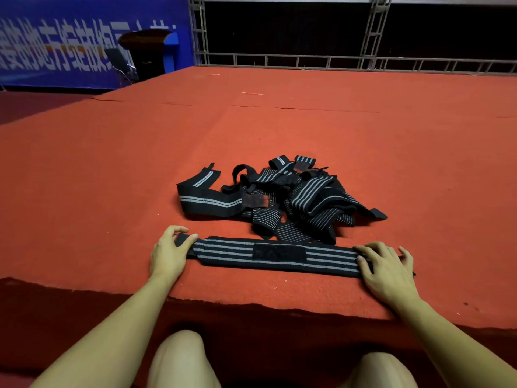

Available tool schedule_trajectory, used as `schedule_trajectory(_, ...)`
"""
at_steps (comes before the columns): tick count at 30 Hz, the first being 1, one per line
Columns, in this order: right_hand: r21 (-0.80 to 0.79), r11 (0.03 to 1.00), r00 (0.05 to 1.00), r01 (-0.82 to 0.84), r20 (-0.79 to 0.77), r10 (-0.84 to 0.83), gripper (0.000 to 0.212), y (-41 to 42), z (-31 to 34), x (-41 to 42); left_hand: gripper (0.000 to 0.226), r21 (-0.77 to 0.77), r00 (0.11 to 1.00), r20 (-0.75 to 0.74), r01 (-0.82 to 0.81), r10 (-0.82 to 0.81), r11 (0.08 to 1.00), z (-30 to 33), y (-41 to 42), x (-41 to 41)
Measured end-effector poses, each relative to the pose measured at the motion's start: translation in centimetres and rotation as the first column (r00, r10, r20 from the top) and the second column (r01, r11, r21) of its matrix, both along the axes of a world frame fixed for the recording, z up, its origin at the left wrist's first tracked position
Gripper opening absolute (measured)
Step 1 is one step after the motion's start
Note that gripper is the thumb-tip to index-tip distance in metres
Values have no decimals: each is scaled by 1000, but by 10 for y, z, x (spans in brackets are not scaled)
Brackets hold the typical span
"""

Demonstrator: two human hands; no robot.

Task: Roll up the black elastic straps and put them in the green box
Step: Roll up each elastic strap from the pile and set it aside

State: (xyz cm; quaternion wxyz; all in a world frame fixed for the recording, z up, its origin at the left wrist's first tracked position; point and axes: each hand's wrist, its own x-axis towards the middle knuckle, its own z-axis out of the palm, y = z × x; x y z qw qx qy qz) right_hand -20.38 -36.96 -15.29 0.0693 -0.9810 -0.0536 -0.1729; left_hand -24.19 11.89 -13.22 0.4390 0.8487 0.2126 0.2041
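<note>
Black elastic strap (pixel 275 254) with grey stripes lies flat on the red carpet (pixel 363 163), stretched between both hands. Left hand (pixel 167 253) pinches its left end between thumb and curled fingers. Right hand (pixel 387 268) presses flat, fingers spread, on its right end. Beyond the hands sits a tangled pile of straps (pixel 282 197).

One head-worn view looks forward and down, close over the red carpeted platform (pixel 307 130).

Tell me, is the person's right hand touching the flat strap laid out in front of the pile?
Touching. The head view shows the right hand lying on the flat strap's right end, fingers spread over it.
</note>
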Motion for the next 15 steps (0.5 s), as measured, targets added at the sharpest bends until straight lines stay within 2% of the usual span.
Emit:
schedule_trajectory(2,0,1000,1000,28,13,-28,31,2,0,1,18,12,1000,6,-2,2,1000,-1,0,1)
schedule_trajectory(5,12,997,997,73,19,-73,26,5,0,-1,16,93,1000,-5,6,-6,996,-3,-3,1)
schedule_trajectory(8,13,996,994,84,72,-85,26,8,-1,-4,18,312,998,64,-31,11,949,-7,-6,-1)
schedule_trajectory(10,-7,998,985,68,161,-66,34,7,0,-5,14,494,984,180,-80,-12,866,-8,-13,-3)
schedule_trajectory(12,-21,1000,968,-23,250,28,46,7,2,-8,22,622,956,222,15,-194,783,-11,-19,-6)
schedule_trajectory(14,-15,986,943,-169,290,166,52,11,2,-11,38,646,924,127,199,-361,737,-16,-22,-6)
schedule_trajectory(15,-17,976,939,-218,270,214,55,13,2,-12,40,630,920,57,269,-389,729,-18,-23,-6)
